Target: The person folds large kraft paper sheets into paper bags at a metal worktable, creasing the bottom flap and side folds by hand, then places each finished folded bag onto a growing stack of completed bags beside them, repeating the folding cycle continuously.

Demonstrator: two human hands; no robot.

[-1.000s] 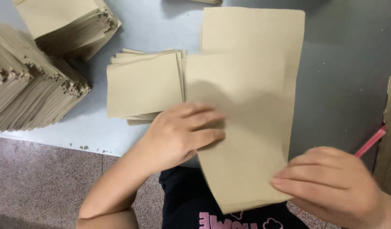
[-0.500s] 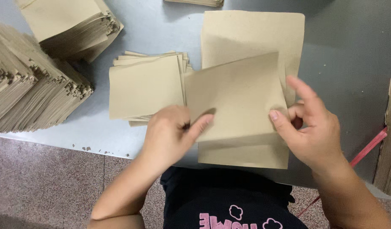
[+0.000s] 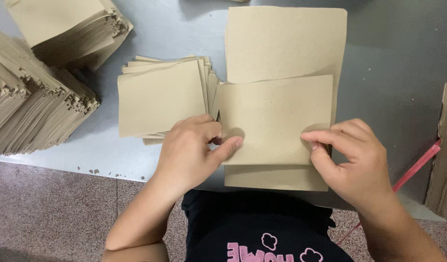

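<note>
A folded brown paper sheet [image 3: 274, 119] lies on top of a pile of long unfolded brown sheets [image 3: 286, 41] on the grey table [image 3: 388, 63]. My left hand [image 3: 192, 150] pinches the folded sheet's left edge, thumb pressed on top. At its right lower corner my right hand [image 3: 352, 162] grips it with fingers curled over the edge. Just left of the sheet sits a small stack of folded brown sheets [image 3: 160, 97].
Large piles of folded brown sheets [image 3: 34, 92] fill the table's left side, with another pile [image 3: 70, 26] behind. A cardboard piece [image 3: 444, 155] stands at the right edge with a red strip [image 3: 417, 165] beside it. The table's near edge runs just under my hands.
The long sheet has been folded over: my right hand brought its near end up and onto the top. Both hands now hold the folded piece at its side edges.
</note>
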